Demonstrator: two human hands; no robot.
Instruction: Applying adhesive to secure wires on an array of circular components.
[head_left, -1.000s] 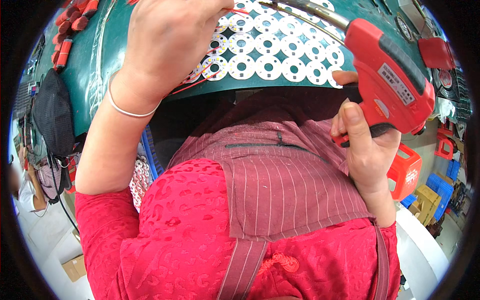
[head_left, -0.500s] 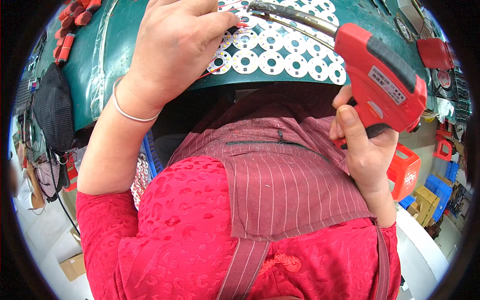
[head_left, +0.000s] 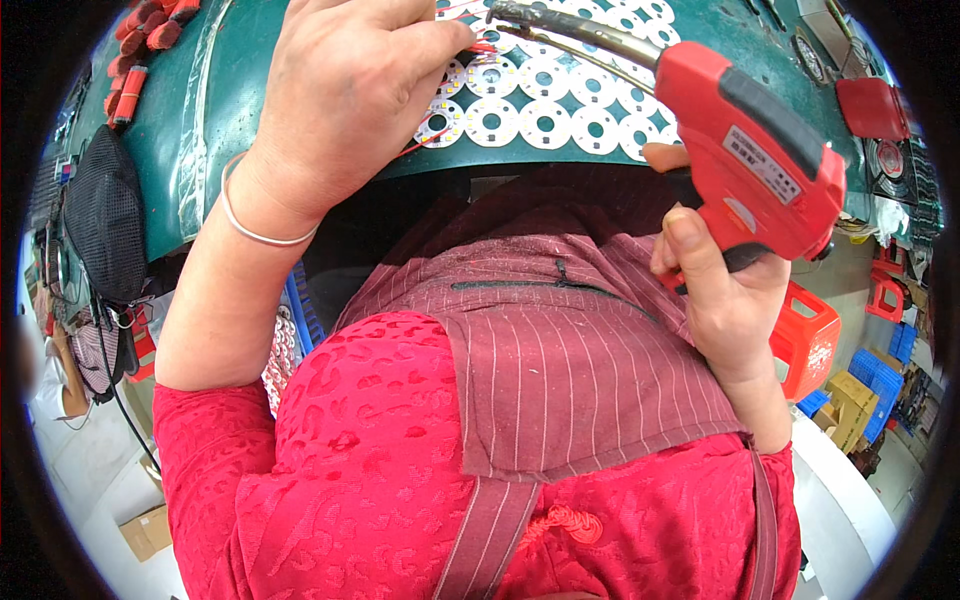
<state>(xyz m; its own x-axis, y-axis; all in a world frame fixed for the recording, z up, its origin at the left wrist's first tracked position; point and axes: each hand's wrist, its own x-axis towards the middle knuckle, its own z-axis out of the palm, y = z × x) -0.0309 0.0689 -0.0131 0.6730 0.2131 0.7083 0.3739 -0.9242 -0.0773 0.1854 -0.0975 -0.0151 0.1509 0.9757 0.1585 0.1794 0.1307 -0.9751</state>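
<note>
My right hand [head_left: 725, 300] is closed round the grip of a red and black soldering gun [head_left: 750, 150], its index finger stretched out by the trigger. The gun's metal tip reaches left over rows of round white LED boards [head_left: 544, 124] with holes in their centres. Close to that tip, my left hand [head_left: 340, 100] is pinched over the left side of the boards. Thin red wires [head_left: 482, 47] show at its fingertips, and another red strand runs out below it. The fingers hide part of what they hold, and the upper picture edge cuts the hand off.
The boards lie on a green table mat [head_left: 250, 60]. Bundles of red wire [head_left: 127, 95] lie at the far left, near a black mesh bag [head_left: 105, 215] hanging at the table's side. At right are a dark red box [head_left: 870, 108] and an orange-red stool [head_left: 806, 340].
The soldering gun has shifted slightly left, its tip with it. My right index finger has stretched out farther from the grip. My left hand has hardly moved.
</note>
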